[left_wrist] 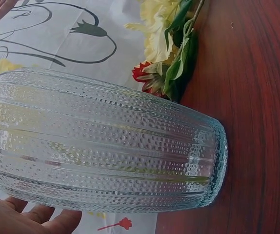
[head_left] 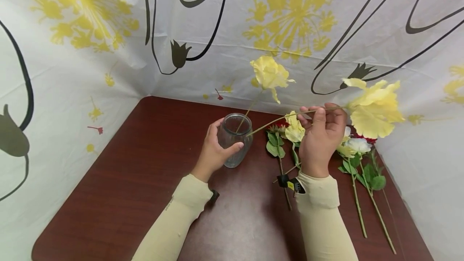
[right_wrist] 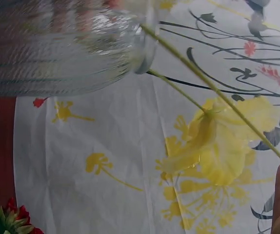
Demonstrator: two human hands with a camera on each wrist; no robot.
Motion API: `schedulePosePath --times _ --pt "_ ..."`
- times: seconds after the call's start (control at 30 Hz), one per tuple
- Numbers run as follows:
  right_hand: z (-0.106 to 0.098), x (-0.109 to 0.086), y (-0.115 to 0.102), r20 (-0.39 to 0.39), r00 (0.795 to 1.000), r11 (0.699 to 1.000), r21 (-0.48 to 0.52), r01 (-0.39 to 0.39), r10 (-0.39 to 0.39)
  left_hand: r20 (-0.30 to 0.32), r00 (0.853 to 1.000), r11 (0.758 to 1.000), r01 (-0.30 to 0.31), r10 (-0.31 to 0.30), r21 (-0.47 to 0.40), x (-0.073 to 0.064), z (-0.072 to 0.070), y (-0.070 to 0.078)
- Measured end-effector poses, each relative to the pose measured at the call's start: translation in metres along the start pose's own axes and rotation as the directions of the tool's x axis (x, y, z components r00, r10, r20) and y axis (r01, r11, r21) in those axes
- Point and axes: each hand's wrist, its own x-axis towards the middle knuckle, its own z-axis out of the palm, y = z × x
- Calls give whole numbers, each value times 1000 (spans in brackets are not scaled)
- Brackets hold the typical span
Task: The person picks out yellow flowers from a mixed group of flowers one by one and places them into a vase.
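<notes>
A clear textured glass vase (head_left: 235, 158) stands on the table, and my left hand (head_left: 213, 150) grips its side with the thumb across the front. One yellow flower (head_left: 270, 73) leans in the vase; its stem shows through the glass in the left wrist view. My right hand (head_left: 320, 144) pinches the stem of a second yellow flower (head_left: 377, 110) close below its bloom, to the right of the vase. In the right wrist view this flower's stem (right_wrist: 213, 87) slants to the vase mouth. Whether its tip is inside the rim, I cannot tell.
Several cut flowers lie at the table's right: a red flower (left_wrist: 147, 75) and a yellow bloom (head_left: 294, 128) behind my right hand, white roses (head_left: 357, 145) with long stems farther right. A patterned white cloth (head_left: 217, 79) hangs behind the dark red table (head_left: 152, 164).
</notes>
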Motion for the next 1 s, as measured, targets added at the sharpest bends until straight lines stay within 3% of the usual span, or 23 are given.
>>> schedulePosePath --times 0.1,0.33,0.47,0.7,1.0 --pt "0 -2 1 27 1000 1000 -20 12 -12 -2 1000 1000 5 -5 7 -1 0 -1" --pt "4 3 -4 -22 999 998 40 45 -44 -1 1000 1000 1 -1 0 0 0 0" --pt "4 2 0 -10 1000 999 20 29 -29 -3 1000 1000 5 -5 2 0 1 -1" --pt "3 -1 11 115 993 999 -49 -23 28 -9 1000 1000 1 -1 10 -1 2 0" --pt "1 -4 21 288 942 964 -247 -103 174 -20 1000 1000 0 1 18 -1 2 1"
